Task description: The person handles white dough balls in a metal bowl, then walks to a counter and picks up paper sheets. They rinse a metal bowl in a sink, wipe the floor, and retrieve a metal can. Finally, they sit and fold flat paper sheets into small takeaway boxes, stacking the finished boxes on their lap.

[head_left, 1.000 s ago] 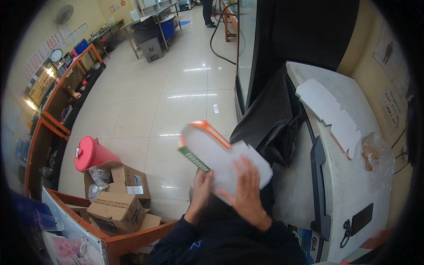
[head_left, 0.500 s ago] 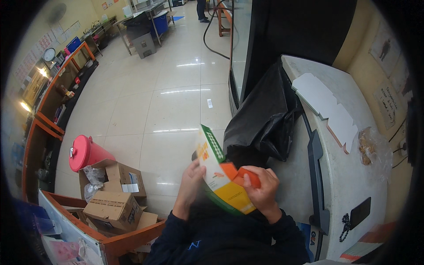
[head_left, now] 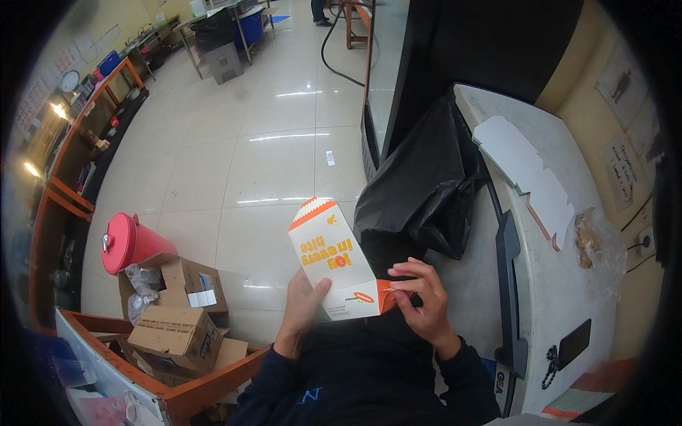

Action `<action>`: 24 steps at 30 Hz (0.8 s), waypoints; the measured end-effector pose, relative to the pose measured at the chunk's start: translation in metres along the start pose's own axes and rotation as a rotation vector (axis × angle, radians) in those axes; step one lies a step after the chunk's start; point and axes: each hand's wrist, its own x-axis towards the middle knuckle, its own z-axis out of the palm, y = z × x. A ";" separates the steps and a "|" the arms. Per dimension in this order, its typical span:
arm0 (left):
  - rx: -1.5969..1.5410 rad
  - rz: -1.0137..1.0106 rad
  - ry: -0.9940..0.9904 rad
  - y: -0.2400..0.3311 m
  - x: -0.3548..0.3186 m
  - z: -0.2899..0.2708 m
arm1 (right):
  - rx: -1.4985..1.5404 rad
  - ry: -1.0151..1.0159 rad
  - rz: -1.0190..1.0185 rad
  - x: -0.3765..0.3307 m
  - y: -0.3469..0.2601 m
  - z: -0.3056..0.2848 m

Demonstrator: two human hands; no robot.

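Observation:
A folded paper food box [head_left: 334,245], white with orange-yellow lettering and a zigzag orange edge at its top, is held up in front of my body. My left hand [head_left: 302,309] grips its left side, thumb lying on the printed face and the other fingers hidden behind. At the box's lower right corner, the thumb and forefinger of my right hand [head_left: 423,302] pinch an orange flap, while its other fingers are slightly spread.
On the right, a white counter [head_left: 526,270] carries stacked flat white cartons [head_left: 522,167], a plastic bag [head_left: 593,238] and a phone [head_left: 574,344]. A black plastic bag [head_left: 426,181] hangs beside it. Cardboard boxes [head_left: 174,337] and a pink bucket [head_left: 135,241] stand at left.
The box has been turned so that its white lettered face shows instead of the yellow and green sides. My right hand has loosened from a fuller grasp to a fingertip hold on the orange flap.

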 end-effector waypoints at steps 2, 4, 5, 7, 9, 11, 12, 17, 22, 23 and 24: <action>0.023 0.052 0.027 0.007 -0.001 -0.002 | 0.108 0.012 0.032 -0.002 0.003 0.008; 0.028 0.105 0.044 0.012 -0.002 -0.001 | 0.214 0.000 0.034 -0.005 0.004 0.014; 0.031 0.109 0.040 0.013 -0.003 -0.001 | 0.171 -0.006 0.036 -0.006 0.005 0.015; 0.009 0.157 0.056 0.014 -0.005 0.001 | 0.105 -0.013 0.037 -0.007 0.006 0.014; 0.090 0.163 0.044 0.015 -0.006 0.000 | 0.181 -0.151 0.192 -0.005 0.007 0.008; 0.143 0.103 -0.018 0.018 -0.006 -0.003 | 0.508 -0.283 0.403 -0.002 0.010 0.000; 0.159 0.034 -0.074 0.021 -0.004 -0.005 | 0.797 -0.350 0.515 0.000 0.012 -0.003; -0.040 -0.228 -0.292 0.024 0.003 -0.008 | 1.234 -0.332 0.802 0.004 0.023 -0.002; -0.090 -0.255 -0.231 0.016 0.006 0.000 | 0.588 0.237 0.542 0.010 0.025 0.018; -0.107 -0.234 -0.155 0.013 0.007 0.004 | 0.256 0.340 0.427 0.010 0.021 0.019; -0.147 -0.202 -0.097 0.010 0.006 0.008 | -0.089 0.398 0.344 0.010 0.017 0.023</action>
